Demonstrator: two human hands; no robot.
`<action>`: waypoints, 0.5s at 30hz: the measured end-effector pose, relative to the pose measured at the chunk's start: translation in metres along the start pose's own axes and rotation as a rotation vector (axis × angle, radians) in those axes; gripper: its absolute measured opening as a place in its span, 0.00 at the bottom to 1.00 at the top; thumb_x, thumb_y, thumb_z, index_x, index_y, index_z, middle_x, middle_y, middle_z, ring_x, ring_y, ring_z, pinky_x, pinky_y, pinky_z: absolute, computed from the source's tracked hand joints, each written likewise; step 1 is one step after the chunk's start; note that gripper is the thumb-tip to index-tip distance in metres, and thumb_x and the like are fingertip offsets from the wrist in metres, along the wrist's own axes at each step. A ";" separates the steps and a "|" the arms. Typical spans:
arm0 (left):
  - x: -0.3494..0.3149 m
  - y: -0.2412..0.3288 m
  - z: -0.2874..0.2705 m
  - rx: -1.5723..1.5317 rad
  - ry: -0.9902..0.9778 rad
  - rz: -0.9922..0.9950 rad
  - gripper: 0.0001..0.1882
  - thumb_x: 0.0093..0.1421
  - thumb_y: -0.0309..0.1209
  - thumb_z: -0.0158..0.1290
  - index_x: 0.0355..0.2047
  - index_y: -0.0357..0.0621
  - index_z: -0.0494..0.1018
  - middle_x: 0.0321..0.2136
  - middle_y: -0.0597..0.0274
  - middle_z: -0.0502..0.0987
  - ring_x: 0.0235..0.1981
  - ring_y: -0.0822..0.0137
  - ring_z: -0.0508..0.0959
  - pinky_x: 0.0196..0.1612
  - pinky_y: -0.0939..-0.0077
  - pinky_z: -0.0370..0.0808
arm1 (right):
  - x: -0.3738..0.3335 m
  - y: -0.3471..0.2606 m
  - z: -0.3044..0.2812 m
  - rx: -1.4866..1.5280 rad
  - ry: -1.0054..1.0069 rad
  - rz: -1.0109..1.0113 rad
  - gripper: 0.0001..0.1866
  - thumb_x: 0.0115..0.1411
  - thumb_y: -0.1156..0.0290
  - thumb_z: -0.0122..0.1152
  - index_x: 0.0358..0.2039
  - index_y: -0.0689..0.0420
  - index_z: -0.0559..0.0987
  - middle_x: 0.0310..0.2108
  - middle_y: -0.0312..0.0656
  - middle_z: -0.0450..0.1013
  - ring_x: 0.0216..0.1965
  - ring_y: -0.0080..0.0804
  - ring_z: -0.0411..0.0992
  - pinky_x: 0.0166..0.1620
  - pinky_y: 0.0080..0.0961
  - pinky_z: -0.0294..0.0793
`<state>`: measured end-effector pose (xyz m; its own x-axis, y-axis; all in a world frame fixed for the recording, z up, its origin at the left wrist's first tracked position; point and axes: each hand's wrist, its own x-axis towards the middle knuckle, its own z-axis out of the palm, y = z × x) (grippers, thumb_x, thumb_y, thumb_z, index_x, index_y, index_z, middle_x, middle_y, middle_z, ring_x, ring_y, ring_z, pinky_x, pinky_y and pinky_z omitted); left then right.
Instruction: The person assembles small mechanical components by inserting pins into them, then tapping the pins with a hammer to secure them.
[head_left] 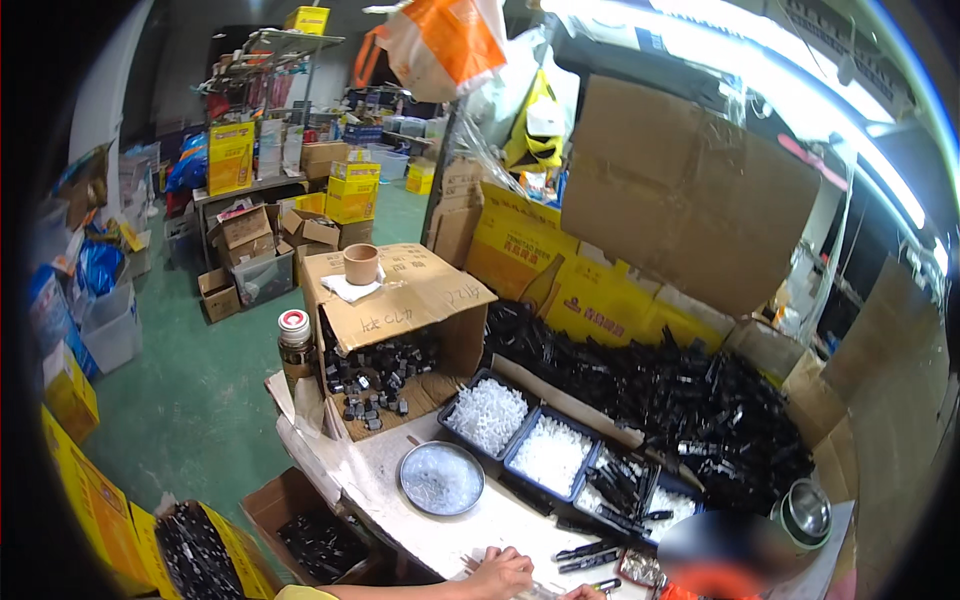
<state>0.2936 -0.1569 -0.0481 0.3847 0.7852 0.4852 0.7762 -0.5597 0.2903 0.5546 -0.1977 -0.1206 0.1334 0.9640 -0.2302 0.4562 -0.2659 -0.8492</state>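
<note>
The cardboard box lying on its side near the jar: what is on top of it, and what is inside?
On top of the cardboard box stand a brown cup and white paper. Inside, small black parts spill forward; the flap hides the back.

I count two of my own hands at the lower edge, my left hand (503, 572) and my right hand (583, 593). One round grey metal dish of small clear parts (441, 478) lies before me. Two dark rectangular trays of white plastic pieces (487, 414) (551, 455) sit side by side, and two more dark trays of black clips (618, 488) follow them. One brown paper cup (361, 263) stands on one open cardboard box (400, 300). One glass jar with a red-and-white lid (295, 345) stands beside it.
</note>
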 end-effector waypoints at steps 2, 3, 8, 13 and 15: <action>0.008 0.000 -0.007 -0.084 -0.091 -0.095 0.07 0.44 0.33 0.49 0.20 0.44 0.73 0.21 0.55 0.72 0.25 0.57 0.72 0.28 0.58 0.68 | -0.008 -0.019 -0.001 0.023 0.035 -0.059 0.06 0.47 0.71 0.56 0.26 0.59 0.73 0.20 0.42 0.71 0.22 0.31 0.68 0.26 0.28 0.68; 0.006 -0.003 -0.006 -0.091 -0.047 -0.032 0.07 0.44 0.33 0.49 0.21 0.44 0.73 0.21 0.55 0.72 0.24 0.57 0.72 0.28 0.58 0.68 | -0.002 -0.022 -0.002 0.019 0.037 -0.068 0.06 0.47 0.71 0.56 0.26 0.59 0.73 0.20 0.42 0.71 0.22 0.31 0.68 0.26 0.28 0.68; 0.012 0.004 -0.021 -0.120 -0.149 -0.079 0.08 0.46 0.34 0.49 0.23 0.44 0.74 0.25 0.54 0.73 0.30 0.57 0.74 0.33 0.58 0.69 | 0.003 -0.038 -0.006 -0.321 -0.222 -0.048 0.05 0.44 0.72 0.56 0.20 0.61 0.74 0.14 0.42 0.69 0.16 0.30 0.66 0.20 0.30 0.66; 0.014 -0.009 -0.058 -0.409 -0.086 0.136 0.05 0.42 0.29 0.55 0.21 0.57 0.75 0.30 0.75 0.70 0.37 0.66 0.67 0.38 0.63 0.56 | -0.039 -0.165 -0.002 -0.239 -0.206 0.160 0.12 0.48 0.62 0.62 0.22 0.57 0.74 0.16 0.37 0.72 0.19 0.25 0.70 0.24 0.22 0.67; 0.023 -0.010 -0.060 -0.448 -0.112 0.131 0.05 0.41 0.29 0.57 0.21 0.56 0.76 0.28 0.74 0.70 0.36 0.66 0.67 0.39 0.64 0.55 | -0.039 -0.177 -0.010 -0.210 -0.204 0.063 0.12 0.49 0.61 0.60 0.24 0.57 0.75 0.17 0.38 0.72 0.20 0.26 0.71 0.26 0.24 0.68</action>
<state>0.2644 -0.1496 0.0097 0.5354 0.7104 0.4568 0.4357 -0.6957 0.5712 0.4774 -0.1885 0.0438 -0.0027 0.9218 -0.3876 0.6272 -0.3004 -0.7186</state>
